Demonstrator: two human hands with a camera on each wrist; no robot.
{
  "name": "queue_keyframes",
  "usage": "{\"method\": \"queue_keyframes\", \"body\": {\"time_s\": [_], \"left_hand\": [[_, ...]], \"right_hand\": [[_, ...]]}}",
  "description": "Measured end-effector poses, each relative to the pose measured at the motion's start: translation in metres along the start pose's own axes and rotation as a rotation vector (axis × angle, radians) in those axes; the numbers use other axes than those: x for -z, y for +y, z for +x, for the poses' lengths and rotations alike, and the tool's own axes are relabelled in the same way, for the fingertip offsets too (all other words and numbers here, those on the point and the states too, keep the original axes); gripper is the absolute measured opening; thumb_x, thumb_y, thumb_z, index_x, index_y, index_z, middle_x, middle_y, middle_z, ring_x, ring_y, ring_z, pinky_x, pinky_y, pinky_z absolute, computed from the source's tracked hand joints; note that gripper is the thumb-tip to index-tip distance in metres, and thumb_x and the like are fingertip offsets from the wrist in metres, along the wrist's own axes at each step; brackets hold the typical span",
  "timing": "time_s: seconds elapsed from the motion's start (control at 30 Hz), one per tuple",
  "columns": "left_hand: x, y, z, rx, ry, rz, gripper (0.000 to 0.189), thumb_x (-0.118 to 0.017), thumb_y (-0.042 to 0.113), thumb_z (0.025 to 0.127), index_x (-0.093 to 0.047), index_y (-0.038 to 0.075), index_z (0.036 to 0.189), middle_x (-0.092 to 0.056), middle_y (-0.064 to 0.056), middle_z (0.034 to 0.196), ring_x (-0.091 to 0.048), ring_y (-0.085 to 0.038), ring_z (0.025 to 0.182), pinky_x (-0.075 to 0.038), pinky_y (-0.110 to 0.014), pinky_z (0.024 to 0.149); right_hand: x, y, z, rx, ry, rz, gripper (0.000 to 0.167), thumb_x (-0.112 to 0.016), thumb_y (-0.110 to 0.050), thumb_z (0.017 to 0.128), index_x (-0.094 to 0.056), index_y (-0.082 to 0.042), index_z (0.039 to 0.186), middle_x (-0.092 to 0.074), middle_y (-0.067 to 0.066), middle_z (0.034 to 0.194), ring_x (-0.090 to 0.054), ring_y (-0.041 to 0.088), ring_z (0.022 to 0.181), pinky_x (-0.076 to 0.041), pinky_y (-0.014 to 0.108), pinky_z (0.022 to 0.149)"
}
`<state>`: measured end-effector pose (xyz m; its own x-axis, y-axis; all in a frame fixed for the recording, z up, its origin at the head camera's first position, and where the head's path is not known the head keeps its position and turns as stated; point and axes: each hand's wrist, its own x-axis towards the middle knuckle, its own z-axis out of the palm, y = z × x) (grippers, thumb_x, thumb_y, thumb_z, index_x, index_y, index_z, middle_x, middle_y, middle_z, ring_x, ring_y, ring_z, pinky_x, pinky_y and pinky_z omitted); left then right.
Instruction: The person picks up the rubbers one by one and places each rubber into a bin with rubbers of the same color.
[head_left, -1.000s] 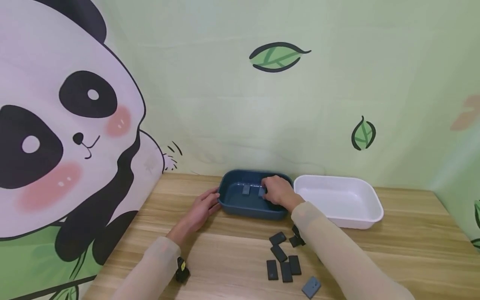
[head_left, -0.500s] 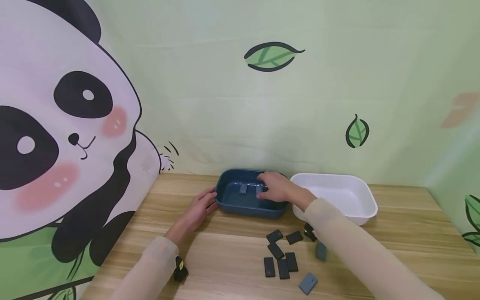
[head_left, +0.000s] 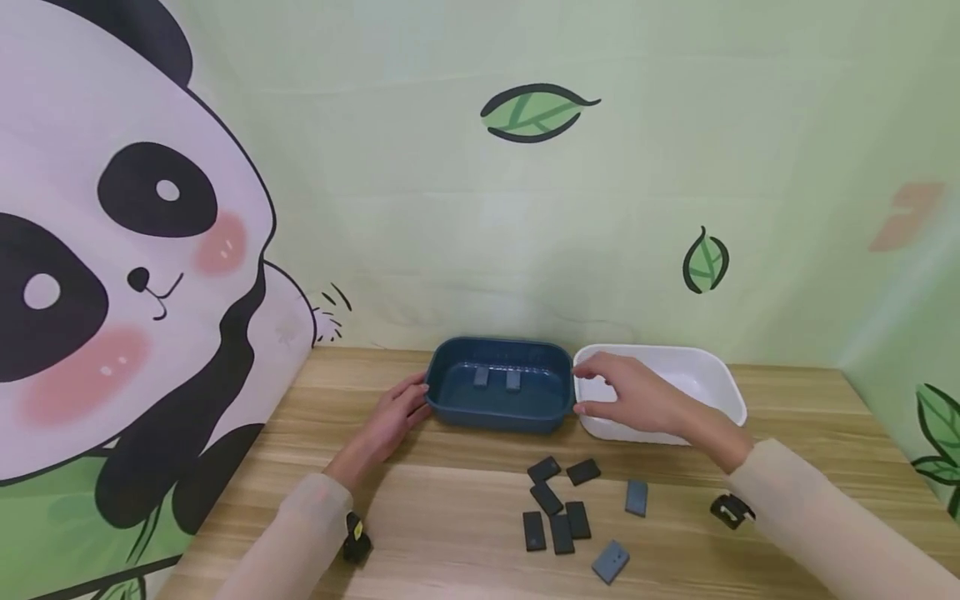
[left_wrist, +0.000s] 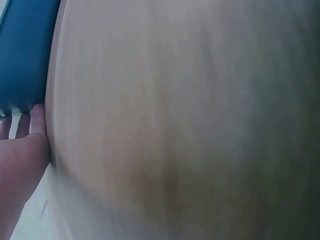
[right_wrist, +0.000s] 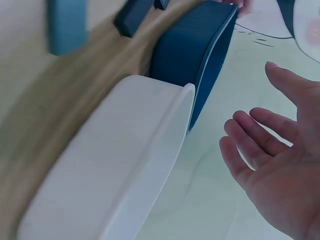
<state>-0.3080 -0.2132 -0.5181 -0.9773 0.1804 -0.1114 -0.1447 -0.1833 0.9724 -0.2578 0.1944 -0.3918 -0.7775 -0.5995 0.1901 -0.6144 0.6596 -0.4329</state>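
Observation:
Two small grey-blue blocks (head_left: 513, 381) lie inside the dark blue basin (head_left: 498, 418). My left hand (head_left: 392, 418) rests its straight fingers against the basin's left end; the left wrist view shows the fingertips (left_wrist: 38, 112) touching the blue wall. Over the white basin (head_left: 705, 371), my right hand (head_left: 637, 396) hovers with thumb and fingers spread and nothing between them. On the table in front lie several black rectangular blocks (head_left: 562, 533), plus a grey-blue block (head_left: 636, 497) and another grey-blue block with dots (head_left: 611, 562).
The two basins stand side by side against a green backdrop (head_left: 420, 167) printed with a panda and leaves. They share a wood-grain table (head_left: 442, 517). A black wrist device (head_left: 731, 510) hangs below the right sleeve, and a similar black device (head_left: 357, 540) below the left.
My right hand has let go of a grey-blue block in the blue basin and moved right, out over the white basin. My left hand stays at the basin's end.

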Motion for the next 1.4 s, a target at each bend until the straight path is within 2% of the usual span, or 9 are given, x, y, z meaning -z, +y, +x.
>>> {"method": "queue_keyframes", "body": {"time_s": [0.13, 0.33, 0.47, 0.57, 0.73, 0.97, 1.17, 1.4], "left_hand": [[0.001, 0.002, -0.002, 0.005, 0.009, 0.005, 0.054, -0.051, 0.014, 0.111, -0.038, -0.002, 0.161, -0.04, -0.021, 0.165, -0.045, -0.033, 0.148, -0.045, -0.038, 0.115], [0.001, 0.004, -0.002, 0.003, 0.015, -0.003, 0.055, -0.053, 0.014, 0.11, -0.039, -0.002, 0.161, -0.04, -0.02, 0.165, -0.045, -0.033, 0.148, -0.045, -0.038, 0.115], [0.0, 0.004, -0.002, 0.006, 0.013, -0.006, 0.055, -0.052, 0.013, 0.11, -0.038, -0.002, 0.161, -0.039, -0.021, 0.165, -0.044, -0.033, 0.149, -0.044, -0.039, 0.116], [0.0, 0.003, -0.002, -0.001, 0.004, -0.021, 0.056, -0.052, 0.012, 0.11, -0.037, -0.002, 0.161, -0.039, -0.022, 0.165, -0.044, -0.034, 0.149, -0.043, -0.041, 0.117], [0.0, 0.0, -0.002, -0.007, -0.017, -0.045, 0.056, -0.051, 0.01, 0.111, -0.034, -0.001, 0.163, -0.037, -0.021, 0.166, -0.042, -0.033, 0.15, -0.041, -0.04, 0.118], [0.002, -0.003, -0.002, -0.004, -0.026, -0.07, 0.056, -0.05, 0.008, 0.112, -0.032, -0.002, 0.164, -0.035, -0.02, 0.167, -0.04, -0.032, 0.15, -0.039, -0.04, 0.119], [0.002, -0.003, -0.001, -0.012, -0.049, -0.065, 0.056, -0.051, 0.01, 0.112, -0.033, -0.002, 0.163, -0.035, -0.019, 0.168, -0.039, -0.032, 0.151, -0.038, -0.041, 0.12], [0.002, -0.002, -0.003, -0.007, -0.038, -0.057, 0.054, -0.051, 0.01, 0.112, -0.035, -0.002, 0.162, -0.037, -0.02, 0.166, -0.041, -0.032, 0.15, -0.041, -0.039, 0.119]], "right_hand": [[0.005, 0.002, -0.033, -0.008, 0.051, 0.028, 0.045, -0.083, -0.027, 0.094, -0.068, -0.004, 0.131, -0.071, 0.01, 0.127, -0.067, 0.03, 0.117, -0.057, 0.052, 0.099], [0.003, 0.007, -0.07, 0.027, 0.11, 0.048, 0.033, -0.085, -0.022, 0.092, -0.073, -0.009, 0.119, -0.075, 0.002, 0.114, -0.07, 0.023, 0.107, -0.06, 0.046, 0.09], [-0.006, 0.013, -0.09, 0.02, 0.071, 0.066, 0.029, -0.086, -0.019, 0.091, -0.073, -0.012, 0.116, -0.074, -0.002, 0.112, -0.07, 0.022, 0.103, -0.061, 0.043, 0.088], [-0.015, 0.017, -0.1, -0.004, 0.013, 0.076, 0.028, -0.084, -0.022, 0.093, -0.073, -0.013, 0.116, -0.074, -0.001, 0.113, -0.07, 0.023, 0.103, -0.061, 0.042, 0.088], [-0.03, 0.024, -0.111, -0.049, -0.06, 0.091, 0.033, -0.083, -0.029, 0.094, -0.073, -0.009, 0.118, -0.075, 0.004, 0.115, -0.071, 0.025, 0.103, -0.061, 0.045, 0.088], [-0.044, 0.033, -0.118, -0.057, -0.06, 0.048, 0.045, -0.083, -0.037, 0.093, -0.071, -0.007, 0.125, -0.072, -0.001, 0.117, -0.069, 0.023, 0.107, -0.058, 0.044, 0.093], [-0.052, 0.036, -0.12, -0.082, -0.067, 0.005, 0.045, -0.084, -0.038, 0.091, -0.073, -0.01, 0.124, -0.068, -0.005, 0.117, -0.066, 0.018, 0.107, -0.058, 0.045, 0.094], [-0.057, 0.035, -0.121, -0.094, -0.056, -0.019, 0.043, -0.086, -0.037, 0.089, -0.074, -0.013, 0.122, -0.065, -0.007, 0.118, -0.062, 0.016, 0.107, -0.056, 0.048, 0.095]]}}
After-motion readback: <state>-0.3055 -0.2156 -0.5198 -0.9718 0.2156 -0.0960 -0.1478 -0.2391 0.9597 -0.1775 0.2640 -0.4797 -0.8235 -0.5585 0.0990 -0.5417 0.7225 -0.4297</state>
